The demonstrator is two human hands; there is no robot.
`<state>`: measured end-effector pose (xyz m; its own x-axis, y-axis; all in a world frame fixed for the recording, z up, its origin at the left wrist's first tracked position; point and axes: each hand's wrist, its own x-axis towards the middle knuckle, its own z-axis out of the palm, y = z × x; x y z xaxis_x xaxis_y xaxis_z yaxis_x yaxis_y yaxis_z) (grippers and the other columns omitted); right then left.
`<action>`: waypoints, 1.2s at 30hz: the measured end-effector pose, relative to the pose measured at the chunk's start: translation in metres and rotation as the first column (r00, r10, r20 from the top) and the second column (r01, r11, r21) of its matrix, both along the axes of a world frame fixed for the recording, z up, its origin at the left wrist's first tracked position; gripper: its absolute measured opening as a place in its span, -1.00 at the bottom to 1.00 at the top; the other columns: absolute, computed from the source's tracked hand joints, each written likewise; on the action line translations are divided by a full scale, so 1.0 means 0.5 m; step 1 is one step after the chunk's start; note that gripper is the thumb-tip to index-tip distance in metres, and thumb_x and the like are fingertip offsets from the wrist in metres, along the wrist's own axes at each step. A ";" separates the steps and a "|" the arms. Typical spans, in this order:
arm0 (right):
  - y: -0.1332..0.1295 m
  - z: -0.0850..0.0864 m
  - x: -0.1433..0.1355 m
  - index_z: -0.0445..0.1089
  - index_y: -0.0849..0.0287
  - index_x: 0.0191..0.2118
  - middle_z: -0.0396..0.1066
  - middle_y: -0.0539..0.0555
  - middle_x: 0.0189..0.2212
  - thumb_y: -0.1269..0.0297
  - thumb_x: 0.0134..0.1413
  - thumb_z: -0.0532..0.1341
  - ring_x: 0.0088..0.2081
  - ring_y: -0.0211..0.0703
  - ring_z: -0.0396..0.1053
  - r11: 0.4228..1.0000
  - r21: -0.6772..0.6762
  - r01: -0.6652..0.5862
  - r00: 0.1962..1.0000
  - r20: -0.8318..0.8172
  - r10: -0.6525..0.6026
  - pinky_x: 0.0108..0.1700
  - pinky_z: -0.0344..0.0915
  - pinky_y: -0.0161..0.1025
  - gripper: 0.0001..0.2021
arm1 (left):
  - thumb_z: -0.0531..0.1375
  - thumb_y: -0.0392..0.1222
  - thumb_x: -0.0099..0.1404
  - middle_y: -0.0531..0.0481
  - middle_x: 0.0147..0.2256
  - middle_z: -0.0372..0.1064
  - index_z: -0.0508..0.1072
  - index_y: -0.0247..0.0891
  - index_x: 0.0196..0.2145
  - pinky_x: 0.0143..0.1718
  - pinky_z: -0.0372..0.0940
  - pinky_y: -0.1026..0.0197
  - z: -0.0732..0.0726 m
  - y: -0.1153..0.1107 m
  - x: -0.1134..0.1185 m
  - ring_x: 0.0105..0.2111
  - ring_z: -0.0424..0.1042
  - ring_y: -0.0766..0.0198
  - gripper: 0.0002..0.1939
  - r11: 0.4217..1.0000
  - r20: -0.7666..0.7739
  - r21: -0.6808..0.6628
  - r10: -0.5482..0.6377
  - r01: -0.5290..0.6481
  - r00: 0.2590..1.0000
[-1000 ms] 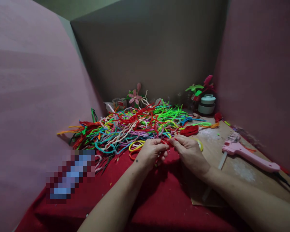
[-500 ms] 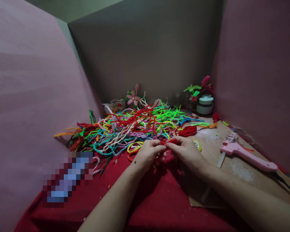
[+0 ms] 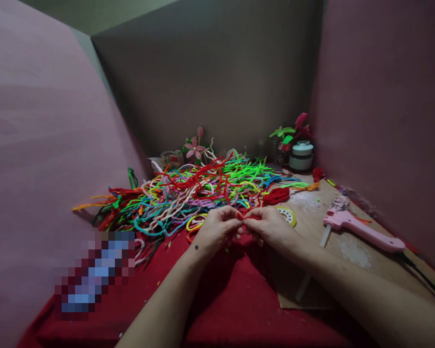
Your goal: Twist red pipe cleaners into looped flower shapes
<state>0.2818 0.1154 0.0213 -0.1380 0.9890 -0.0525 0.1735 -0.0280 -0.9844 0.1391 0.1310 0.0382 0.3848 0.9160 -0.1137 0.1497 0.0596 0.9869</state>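
My left hand (image 3: pixel 217 231) and my right hand (image 3: pixel 275 228) meet in front of me, above the red cloth. Both are closed, thumbs and fingertips pinching a small red fuzzy pipe cleaner (image 3: pixel 244 212) between them. Most of that piece is hidden by the fingers, so its shape is unclear. Just beyond the hands spreads a heap of many-coloured pipe cleaners (image 3: pixel 183 205). A red pipe cleaner bundle (image 3: pixel 276 196) lies behind my right hand, and a yellow-rimmed roll (image 3: pixel 292 217) shows beside its knuckles.
A pink hot glue gun (image 3: pixel 369 233) with a glue stick in it rests on the brown board (image 3: pixel 326 256) at right. Behind stand a lidded jar (image 3: pixel 300 158), a pink pipe cleaner flower (image 3: pixel 194 148) and a green one (image 3: pixel 282 132). A blurred-out item (image 3: pixel 97 275) lies left. Panels enclose three sides.
My right hand's fingers have come closer to the left hand's, and less of the red piece shows above them. The whole scene has shifted slightly left in view.
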 end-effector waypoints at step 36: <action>-0.005 0.013 0.018 0.18 0.18 -0.67 0.12 -0.06 -0.75 0.36 -0.15 0.10 -0.68 -0.35 0.04 0.984 0.171 0.041 0.992 0.113 -0.061 -0.63 -0.05 -0.34 -0.83 | -0.03 -0.30 0.24 -0.03 -0.50 0.29 0.36 -0.30 -0.45 -0.37 0.04 0.22 -0.017 -0.014 -0.002 -0.46 0.22 0.30 -0.80 0.312 -0.586 0.811 0.440 0.496 0.681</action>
<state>0.2907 0.1130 0.0278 -0.0901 0.9907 0.1022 0.2908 0.1243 -0.9487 0.1380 0.1240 0.0298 0.6545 0.5510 0.5177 0.6639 -0.7465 -0.0449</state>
